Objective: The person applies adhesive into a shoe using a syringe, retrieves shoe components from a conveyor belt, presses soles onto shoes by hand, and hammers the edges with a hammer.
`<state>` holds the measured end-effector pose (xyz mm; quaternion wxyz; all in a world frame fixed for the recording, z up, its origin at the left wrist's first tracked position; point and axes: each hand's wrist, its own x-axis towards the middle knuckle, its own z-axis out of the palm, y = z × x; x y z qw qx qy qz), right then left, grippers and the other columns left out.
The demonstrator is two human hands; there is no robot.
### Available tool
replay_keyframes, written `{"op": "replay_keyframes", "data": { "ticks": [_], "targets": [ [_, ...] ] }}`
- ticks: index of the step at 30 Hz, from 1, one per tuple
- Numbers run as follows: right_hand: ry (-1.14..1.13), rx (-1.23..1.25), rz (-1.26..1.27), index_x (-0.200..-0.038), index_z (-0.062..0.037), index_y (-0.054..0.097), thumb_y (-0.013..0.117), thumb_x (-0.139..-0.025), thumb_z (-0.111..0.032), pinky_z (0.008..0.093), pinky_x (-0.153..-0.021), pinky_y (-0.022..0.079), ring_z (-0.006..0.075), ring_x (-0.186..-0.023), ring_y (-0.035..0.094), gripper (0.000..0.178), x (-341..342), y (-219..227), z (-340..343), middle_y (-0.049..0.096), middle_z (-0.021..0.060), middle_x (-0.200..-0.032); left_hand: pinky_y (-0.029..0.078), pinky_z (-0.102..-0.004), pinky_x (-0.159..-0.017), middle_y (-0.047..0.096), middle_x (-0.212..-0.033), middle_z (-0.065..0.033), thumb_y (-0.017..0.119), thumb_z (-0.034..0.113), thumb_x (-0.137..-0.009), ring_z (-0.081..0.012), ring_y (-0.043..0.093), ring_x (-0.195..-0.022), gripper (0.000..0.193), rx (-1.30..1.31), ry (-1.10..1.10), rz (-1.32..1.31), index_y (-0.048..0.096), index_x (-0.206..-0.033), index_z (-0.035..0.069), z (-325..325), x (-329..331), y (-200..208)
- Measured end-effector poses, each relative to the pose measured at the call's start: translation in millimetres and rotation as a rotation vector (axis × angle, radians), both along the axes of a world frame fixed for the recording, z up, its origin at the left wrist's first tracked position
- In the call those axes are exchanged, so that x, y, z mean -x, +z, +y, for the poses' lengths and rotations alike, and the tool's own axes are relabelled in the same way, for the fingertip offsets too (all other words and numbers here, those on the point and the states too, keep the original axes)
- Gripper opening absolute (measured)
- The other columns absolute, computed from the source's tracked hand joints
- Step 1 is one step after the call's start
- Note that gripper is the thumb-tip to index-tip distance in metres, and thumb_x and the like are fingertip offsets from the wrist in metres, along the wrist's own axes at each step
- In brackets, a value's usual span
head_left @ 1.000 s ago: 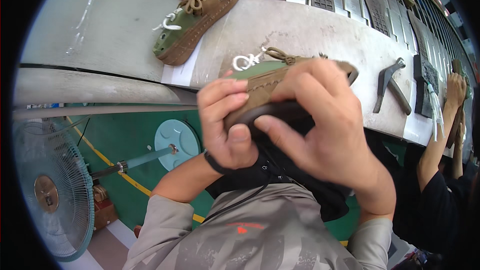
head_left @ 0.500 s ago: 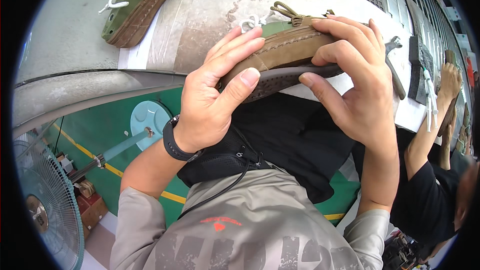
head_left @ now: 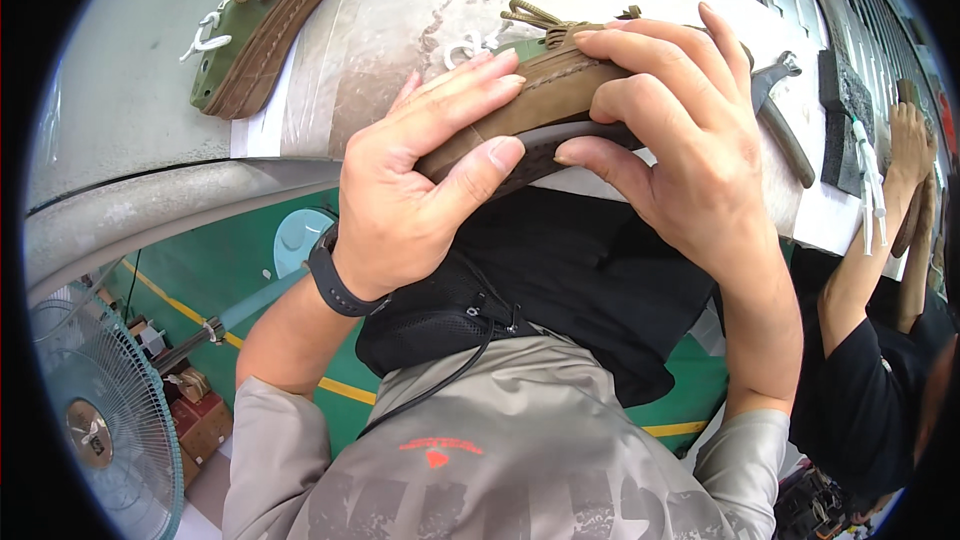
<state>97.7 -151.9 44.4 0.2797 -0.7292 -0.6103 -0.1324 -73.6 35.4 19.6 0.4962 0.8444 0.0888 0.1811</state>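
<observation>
A brown stitched shoe [head_left: 551,105] with tan laces is held on its side between my hands at the table's near edge. A green last shows inside its opening, with a white cord looped from it. My left hand [head_left: 410,175] grips one end, fingers over the upper and thumb against the dark sole. At the other end my right hand [head_left: 680,125] wraps its fingers over the upper, the thumb lying by the sole's edge. Part of the shoe is hidden behind my fingers. Another brown shoe [head_left: 262,65] with a green last lies at the upper left.
Right of my hands lies a hammer-like tool [head_left: 782,125], beside a dark block [head_left: 845,120]. A slatted conveyor [head_left: 860,30] runs along the far right, where a co-worker's hand [head_left: 908,145] holds another shoe. A fan [head_left: 105,420] stands on the left.
Both my hands have shifted a little left with the shoe still between them. The view has moved slightly, so the other shoe and the tool sit differently in the picture.
</observation>
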Motion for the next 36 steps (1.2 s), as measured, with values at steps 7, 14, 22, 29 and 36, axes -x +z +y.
{"op": "replay_keyframes", "data": {
  "ticks": [7,14,22,29,36],
  "targets": [
    [0.043,-0.087,-0.058,-0.09,-0.0094,0.063,0.089,-0.075,-0.033,0.0561,-0.111,0.043,0.032,-0.115,0.069,0.038,-4.4,-11.8,2.3,0.075,0.0081,-0.122,0.04,-0.0564,-0.119,0.076,-0.131,-0.0157,0.082,0.014,-0.091,-0.0324,0.067,-0.133,0.035,-0.242,0.036,-0.1,0.078,-0.125,0.006,-8.2,-6.1,1.9],
    [0.187,-0.012,0.076,-0.099,-0.0056,0.065,0.093,-0.071,-0.02,0.0553,-0.109,0.046,0.0378,-0.119,0.068,0.042,-37.8,10.7,-15.7,0.074,0.014,-0.125,0.05,-0.045,-0.113,0.075,-0.128,-0.0212,0.079,0.004,-0.09,-0.0342,0.072,-0.124,0.035,-0.468,0.019,-0.096,0.075,-0.125,-0.002,-16.8,-15.7,22.3],
    [0.181,-0.093,0.141,-0.09,-0.0041,0.065,0.091,-0.07,-0.01,0.0442,-0.095,0.055,0.0366,-0.116,0.067,0.034,-36.2,-1.7,-15.8,0.075,0.0147,-0.124,0.061,-0.0393,-0.097,0.077,-0.12,-0.0228,0.09,0.005,-0.079,-0.0356,0.077,-0.111,0.039,-0.665,0.027,-0.184,0.077,-0.114,-0.004,-27.5,-30.2,20.1],
    [0.141,-0.104,0.17,-0.091,-0.0044,0.065,0.091,-0.07,-0.009,0.0424,-0.092,0.056,0.0345,-0.113,0.068,0.034,-34.8,-1.8,-13.6,0.077,0.0132,-0.12,0.061,-0.037,-0.094,0.078,-0.116,-0.0227,0.089,0.002,-0.079,-0.0325,0.078,-0.108,0.033,-0.611,0.036,-0.142,0.077,-0.109,-0.004,-29.7,-35.2,28.9],
    [-0.142,-0.161,0.357,-0.12,-0.001,0.065,0.089,-0.083,-0.016,0.0359,-0.102,0.053,0.026,-0.112,0.069,0.047,-45.5,-15.9,-24.7,0.072,0.0156,-0.131,0.047,-0.0402,-0.112,0.064,-0.138,-0.0181,0.088,0.029,-0.08,-0.0305,0.062,-0.127,0.083,-0.442,-0.415,-0.005,0.054,-0.15,0.001,24.5,-82.8,36.1]
  ]
}}
